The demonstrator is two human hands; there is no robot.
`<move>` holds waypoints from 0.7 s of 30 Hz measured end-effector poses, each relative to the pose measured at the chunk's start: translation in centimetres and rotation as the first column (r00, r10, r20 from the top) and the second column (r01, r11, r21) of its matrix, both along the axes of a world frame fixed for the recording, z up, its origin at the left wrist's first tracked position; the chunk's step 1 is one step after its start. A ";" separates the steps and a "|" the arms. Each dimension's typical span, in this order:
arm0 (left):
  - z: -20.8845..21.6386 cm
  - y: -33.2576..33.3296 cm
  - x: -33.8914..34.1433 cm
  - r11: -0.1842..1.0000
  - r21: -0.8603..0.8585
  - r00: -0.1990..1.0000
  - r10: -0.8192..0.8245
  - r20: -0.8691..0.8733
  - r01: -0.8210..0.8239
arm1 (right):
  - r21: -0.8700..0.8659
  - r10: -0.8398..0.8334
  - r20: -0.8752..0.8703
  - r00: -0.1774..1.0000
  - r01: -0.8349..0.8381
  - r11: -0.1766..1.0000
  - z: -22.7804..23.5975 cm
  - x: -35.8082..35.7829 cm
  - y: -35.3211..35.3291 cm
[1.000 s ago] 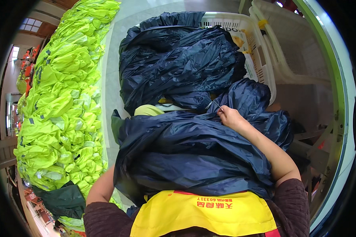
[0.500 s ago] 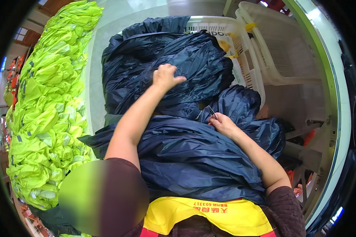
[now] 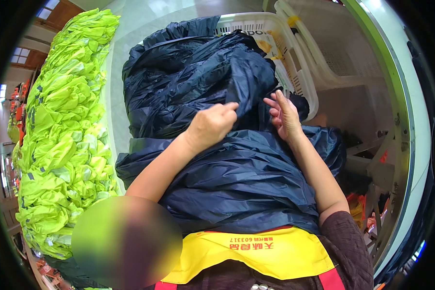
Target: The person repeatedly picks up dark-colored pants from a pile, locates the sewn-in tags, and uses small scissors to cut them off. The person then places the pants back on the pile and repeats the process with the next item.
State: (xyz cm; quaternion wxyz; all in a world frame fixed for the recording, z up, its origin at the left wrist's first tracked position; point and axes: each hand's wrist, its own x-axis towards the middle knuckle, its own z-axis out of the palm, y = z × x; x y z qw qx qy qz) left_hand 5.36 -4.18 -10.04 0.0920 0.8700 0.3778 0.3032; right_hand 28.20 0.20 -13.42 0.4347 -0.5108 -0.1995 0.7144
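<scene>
Pinching crinkled navy fabric in left hand by white slatted plastic basket, right hand open, seemingly empty; could snag if tugged.

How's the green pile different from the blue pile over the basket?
The green pile is bright; the blue pile is dark. The green pile forms a long row; the blue pile partly covers the white basket. No hand touches the green pile; the left hand seems to grip the blue pile. Both look crumpled.

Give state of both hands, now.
Left hand: closed, pinching navy fabric.
Right hand: open, fingers loosely curled; can't tell if anything is in the palm.
</scene>
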 end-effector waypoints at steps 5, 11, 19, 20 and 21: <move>1.4 -4.2 2.6 0.943 0.080 0.931 -0.300 -0.208 0.322 | 0.258 0.079 0.423 0.903 -0.204 0.944 -0.7 -0.5 -0.6; 1.3 -4.9 0.6 0.964 -0.266 0.958 0.093 0.270 -0.018 | 0.227 -0.090 -0.311 0.946 0.166 0.960 1.8 2.2 -0.7; -2.5 -1.1 -6.6 0.741 -0.589 0.915 0.403 0.008 -0.321 | 0.312 0.111 -0.596 0.795 0.102 0.945 4.3 2.9 -2.4; -2.2 -1.0 -6.6 0.690 -0.654 0.924 0.380 -0.036 -0.309 | 0.431 0.290 -0.668 0.686 0.039 0.901 4.1 3.2 -2.3; -1.8 -1.0 -6.6 0.633 -0.714 0.932 0.353 -0.079 -0.300 | 0.438 0.294 -0.654 0.697 0.032 0.899 4.0 3.5 -2.3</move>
